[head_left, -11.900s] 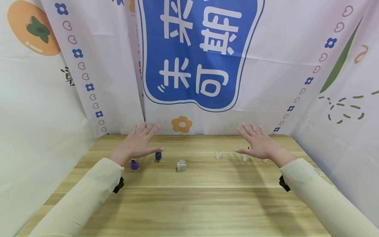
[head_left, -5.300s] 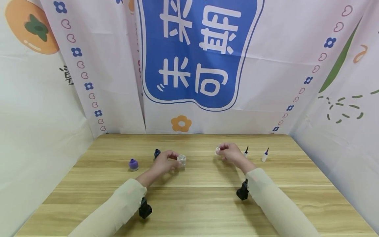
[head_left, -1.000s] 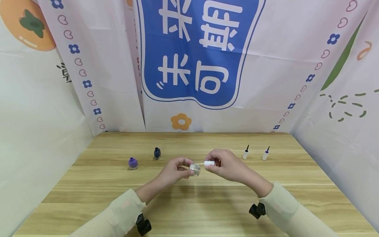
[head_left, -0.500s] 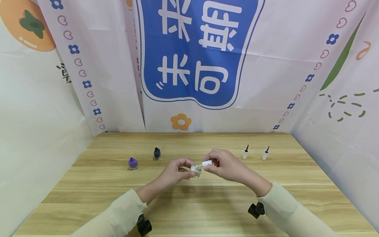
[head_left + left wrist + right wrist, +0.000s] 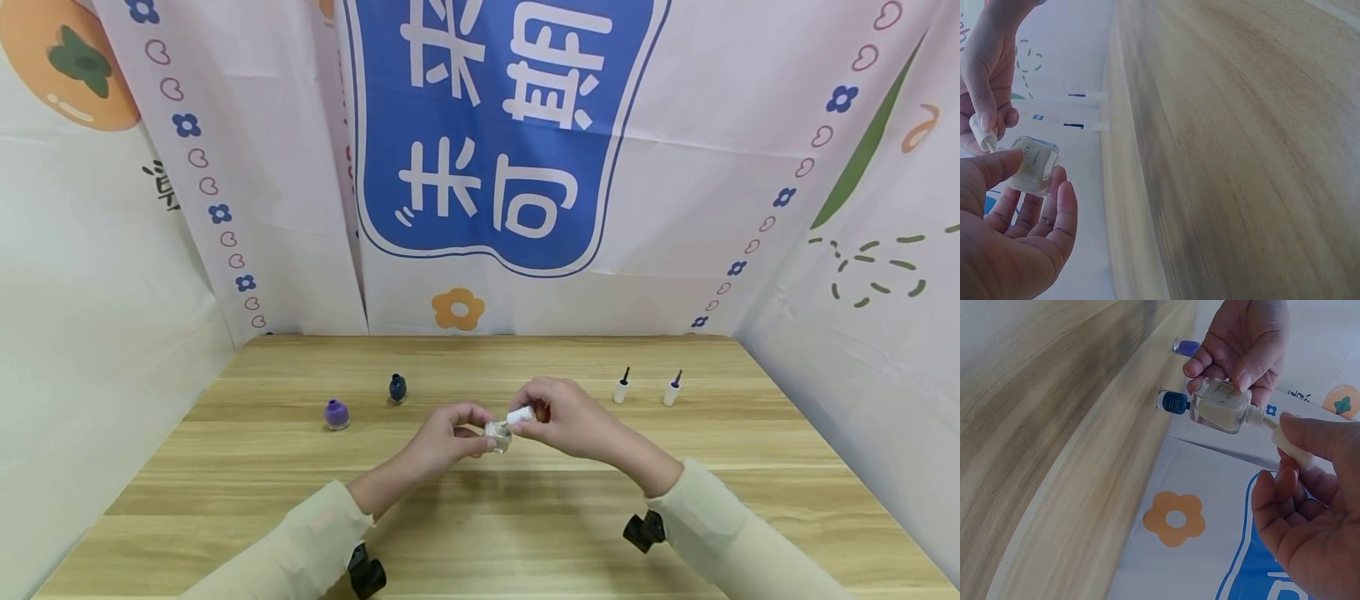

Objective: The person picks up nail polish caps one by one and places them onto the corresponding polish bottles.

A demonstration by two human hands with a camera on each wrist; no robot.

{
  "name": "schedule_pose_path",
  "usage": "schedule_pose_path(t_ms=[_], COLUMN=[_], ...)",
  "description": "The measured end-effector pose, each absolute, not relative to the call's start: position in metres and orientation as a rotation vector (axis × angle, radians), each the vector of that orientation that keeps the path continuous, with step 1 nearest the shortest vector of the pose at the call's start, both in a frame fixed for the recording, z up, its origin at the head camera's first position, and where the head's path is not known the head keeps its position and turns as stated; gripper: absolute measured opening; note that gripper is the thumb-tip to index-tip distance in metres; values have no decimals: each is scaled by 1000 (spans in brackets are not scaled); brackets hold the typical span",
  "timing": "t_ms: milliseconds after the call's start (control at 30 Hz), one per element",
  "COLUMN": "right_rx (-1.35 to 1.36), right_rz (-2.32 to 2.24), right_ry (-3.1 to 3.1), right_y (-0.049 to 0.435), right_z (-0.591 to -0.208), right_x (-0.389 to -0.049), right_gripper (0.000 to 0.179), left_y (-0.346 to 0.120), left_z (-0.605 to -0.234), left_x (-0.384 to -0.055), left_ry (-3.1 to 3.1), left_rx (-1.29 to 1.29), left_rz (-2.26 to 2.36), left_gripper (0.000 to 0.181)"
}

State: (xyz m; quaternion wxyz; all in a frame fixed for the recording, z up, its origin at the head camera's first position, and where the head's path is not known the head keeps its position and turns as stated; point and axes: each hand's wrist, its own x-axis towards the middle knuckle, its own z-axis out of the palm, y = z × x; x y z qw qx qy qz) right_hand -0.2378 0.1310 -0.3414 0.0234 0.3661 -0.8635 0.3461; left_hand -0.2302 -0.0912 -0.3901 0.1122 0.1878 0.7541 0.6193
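Observation:
My left hand (image 5: 446, 440) pinches a small clear glass nail polish bottle (image 5: 1219, 406) between thumb and fingers, above the table. A pale liquid fills part of it, and its label shows in both wrist views. With thumb and fingertips my right hand (image 5: 573, 419) grips the white brush cap (image 5: 521, 415). The cap tilts down toward the bottle's neck (image 5: 1255, 415), and the brush stem (image 5: 1270, 423) enters the opening; a short length of stem still shows between cap and neck. In the left wrist view the thumb covers part of the label.
A purple polish bottle (image 5: 337, 415) and a dark blue one (image 5: 397, 389) stand uncapped on the wooden table (image 5: 480, 533) at the left. Two white brush caps, one with a black brush (image 5: 622, 387) and one with a purple brush (image 5: 672, 390), stand brush-up at the right.
Both hands left the table's sides, picked up the clear bottle and its white cap, and brought them together. Over the last second the brush has gone into the neck and the cap has tilted downward.

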Motion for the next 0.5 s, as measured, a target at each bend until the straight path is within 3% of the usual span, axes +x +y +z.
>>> schedule_pose_path(t_ms=[500], right_rx=[1110], right_rz=[1157], right_ry=[-2700], right_y=[125], right_z=[-347], right_x=[-238], right_gripper=[13], left_y=[-87], left_z=[-391], left_x=[-229], left_ry=[2213], left_rx=[542], left_rz=[1810], left_gripper=[25])
